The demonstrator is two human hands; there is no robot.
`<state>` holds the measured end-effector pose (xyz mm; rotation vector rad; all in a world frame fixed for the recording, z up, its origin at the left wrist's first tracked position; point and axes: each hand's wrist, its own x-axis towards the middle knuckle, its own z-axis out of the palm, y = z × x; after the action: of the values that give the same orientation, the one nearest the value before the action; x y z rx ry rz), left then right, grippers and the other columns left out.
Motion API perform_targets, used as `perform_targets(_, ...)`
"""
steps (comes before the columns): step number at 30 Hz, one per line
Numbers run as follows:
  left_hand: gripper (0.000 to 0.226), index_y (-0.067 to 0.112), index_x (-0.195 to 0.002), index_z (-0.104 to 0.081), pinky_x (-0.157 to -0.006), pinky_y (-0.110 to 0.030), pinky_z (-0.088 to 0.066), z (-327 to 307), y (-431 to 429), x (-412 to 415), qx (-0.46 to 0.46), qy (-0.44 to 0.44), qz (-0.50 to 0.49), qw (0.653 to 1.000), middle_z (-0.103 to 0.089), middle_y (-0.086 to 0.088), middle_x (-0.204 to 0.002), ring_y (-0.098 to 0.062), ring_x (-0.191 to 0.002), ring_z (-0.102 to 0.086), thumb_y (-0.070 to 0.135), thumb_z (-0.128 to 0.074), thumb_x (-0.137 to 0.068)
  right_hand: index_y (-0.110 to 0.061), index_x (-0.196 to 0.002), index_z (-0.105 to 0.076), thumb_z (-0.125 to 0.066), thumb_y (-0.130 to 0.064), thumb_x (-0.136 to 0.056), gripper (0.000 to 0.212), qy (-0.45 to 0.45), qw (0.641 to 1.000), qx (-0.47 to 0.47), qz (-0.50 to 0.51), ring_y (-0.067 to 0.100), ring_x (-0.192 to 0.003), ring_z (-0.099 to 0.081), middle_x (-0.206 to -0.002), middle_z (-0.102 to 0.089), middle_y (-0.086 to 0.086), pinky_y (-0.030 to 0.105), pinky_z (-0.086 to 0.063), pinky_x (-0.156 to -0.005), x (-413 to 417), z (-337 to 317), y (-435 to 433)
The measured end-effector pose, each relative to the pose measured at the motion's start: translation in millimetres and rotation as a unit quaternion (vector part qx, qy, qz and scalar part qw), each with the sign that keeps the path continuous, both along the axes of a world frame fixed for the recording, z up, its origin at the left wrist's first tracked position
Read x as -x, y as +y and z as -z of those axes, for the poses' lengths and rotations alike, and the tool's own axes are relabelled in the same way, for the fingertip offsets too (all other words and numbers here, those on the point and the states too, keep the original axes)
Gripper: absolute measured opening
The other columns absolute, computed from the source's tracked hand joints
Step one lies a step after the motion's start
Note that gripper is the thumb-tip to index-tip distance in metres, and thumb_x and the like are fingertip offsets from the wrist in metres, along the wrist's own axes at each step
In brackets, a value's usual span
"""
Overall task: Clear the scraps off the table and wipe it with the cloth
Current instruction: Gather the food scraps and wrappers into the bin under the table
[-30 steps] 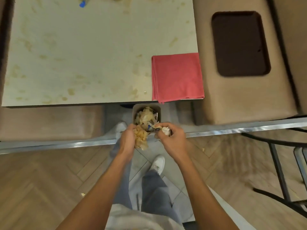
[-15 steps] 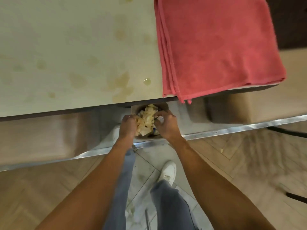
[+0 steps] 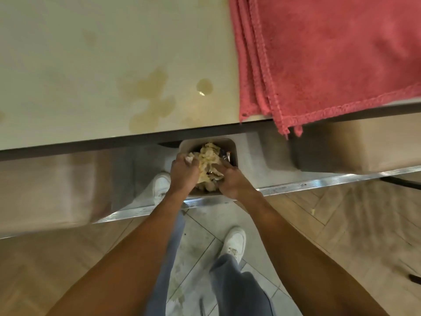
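A small beige bin (image 3: 230, 142) stands on the floor under the table's near edge, heaped with yellowish scraps (image 3: 208, 159). Both my hands are down in it. My left hand (image 3: 183, 172) curls its fingers round scraps at the pile's left side, with a white crumpled bit at the fingertips. On the right side of the heap my right hand (image 3: 232, 180) grips more scraps. The folded red cloth (image 3: 330, 53) lies on the table's near right corner, one edge hanging over. The pale table top (image 3: 91, 65) carries brownish stains and a wet drop (image 3: 204, 87).
Padded beige benches (image 3: 364, 144) flank the bin left and right under the table edge. A metal floor strip (image 3: 319, 184) runs across in front of them. My white shoes (image 3: 235, 244) stand on tile and wood flooring.
I have bent closer, so the table edge and cloth fill the top of the view. Both hands went from above the bin's rim down into the scrap pile.
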<state>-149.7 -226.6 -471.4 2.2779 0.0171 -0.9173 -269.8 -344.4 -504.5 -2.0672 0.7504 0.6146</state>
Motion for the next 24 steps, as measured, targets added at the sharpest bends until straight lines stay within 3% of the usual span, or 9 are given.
perform_targets(3, 0.054, 0.018, -0.148, -0.045, -0.108, -0.037, -0.045, 23, -10, 8, -0.011, -0.019, 0.070, 0.997, -0.046, -0.008, -0.147, -0.027, -0.128, -0.053, 0.038, -0.062, -0.101, -0.022, -0.143, -0.061, -0.065, -0.003, -0.089, 0.058, -0.056, 0.994, 0.008, 0.089, 0.028, -0.131, -0.058, -0.151, -0.056, 0.001, 0.022, -0.044, -0.107, 11, -17, -5)
perform_targets(5, 0.070, 0.021, -0.159, -0.032, -0.122, -0.046, -0.033, 40, -14, 17, -0.065, -0.026, 0.171, 0.983, -0.033, -0.013, -0.162, -0.034, -0.148, -0.037, 0.044, -0.062, -0.100, -0.020, -0.135, -0.066, -0.062, -0.001, -0.089, 0.051, -0.062, 0.991, 0.012, 0.117, 0.028, -0.115, -0.067, -0.131, -0.070, 0.005, 0.018, -0.047, -0.094, 19, -28, -8)
perform_targets(8, 0.081, 0.029, -0.167, -0.006, -0.129, -0.050, -0.014, 61, -8, 29, -0.149, 0.023, 0.338, 0.929, -0.001, -0.001, -0.176, -0.030, -0.161, -0.006, 0.050, -0.051, -0.104, -0.019, -0.133, -0.069, -0.057, 0.000, -0.086, 0.051, -0.059, 0.992, 0.016, 0.112, 0.029, -0.110, -0.069, -0.123, -0.074, 0.008, 0.016, -0.046, -0.091, 27, -35, -11)
perform_targets(10, 0.081, 0.031, -0.167, 0.000, -0.129, -0.053, -0.015, 68, -3, 30, -0.164, 0.075, 0.384, 0.905, 0.007, 0.003, -0.176, -0.027, -0.162, 0.001, 0.046, -0.049, -0.105, -0.020, -0.134, -0.069, -0.057, -0.003, -0.088, 0.050, -0.055, 0.992, 0.015, 0.111, 0.028, -0.114, -0.068, -0.127, -0.073, 0.008, 0.016, -0.045, -0.094, 31, -40, -11)
perform_targets(14, 0.091, 0.028, -0.167, -0.002, -0.126, -0.051, -0.026, 52, 4, 26, -0.156, 0.061, 0.372, 0.913, -0.006, -0.005, -0.175, -0.033, -0.159, -0.015, 0.038, -0.060, -0.098, -0.022, -0.135, -0.068, -0.057, -0.007, -0.092, 0.047, -0.066, 0.991, 0.008, 0.118, 0.031, -0.114, -0.068, -0.126, -0.073, 0.011, 0.028, -0.052, -0.100, 37, -60, -3)
perform_targets(16, 0.090, 0.025, -0.167, -0.008, -0.124, -0.048, -0.031, 32, 6, 22, -0.131, 0.047, 0.352, 0.925, -0.014, -0.008, -0.174, -0.034, -0.156, -0.024, 0.033, -0.062, -0.096, -0.021, -0.137, -0.067, -0.057, -0.006, -0.092, 0.048, -0.064, 0.991, -0.003, 0.121, 0.032, -0.112, -0.068, -0.125, -0.072, 0.013, 0.028, -0.052, -0.098, 39, -76, 1)
perform_targets(19, 0.074, 0.025, -0.160, -0.031, -0.112, -0.047, -0.047, -9, 11, 18, -0.091, 0.044, 0.302, 0.948, -0.043, -0.009, -0.160, -0.034, -0.139, -0.049, 0.031, -0.062, -0.093, -0.020, -0.142, -0.062, -0.056, -0.006, -0.094, 0.050, -0.046, 0.992, -0.013, 0.118, 0.029, -0.109, -0.068, -0.119, -0.073, 0.013, 0.017, -0.046, -0.089, 41, -105, 10)
perform_targets(21, 0.061, 0.023, -0.152, -0.045, -0.106, -0.045, -0.051, -44, 15, 19, -0.080, 0.030, 0.293, 0.952, -0.053, -0.009, -0.151, -0.033, -0.130, -0.057, 0.031, -0.062, -0.094, -0.021, -0.143, -0.062, -0.057, -0.007, -0.095, 0.050, -0.047, 0.993, -0.012, 0.111, 0.030, -0.112, -0.067, -0.122, -0.072, 0.013, 0.014, -0.042, -0.091, 42, -132, 15)
perform_targets(24, 0.047, 0.026, -0.141, -0.056, -0.101, -0.043, -0.054, -105, 20, 27, -0.074, -0.002, 0.301, 0.951, -0.061, -0.008, -0.141, -0.030, -0.122, -0.061, 0.034, -0.060, -0.095, -0.020, -0.140, -0.064, -0.059, -0.009, -0.094, 0.047, -0.055, 0.993, -0.016, 0.107, 0.032, -0.119, -0.064, -0.132, -0.069, 0.012, 0.024, -0.046, -0.103, 42, -184, 23)
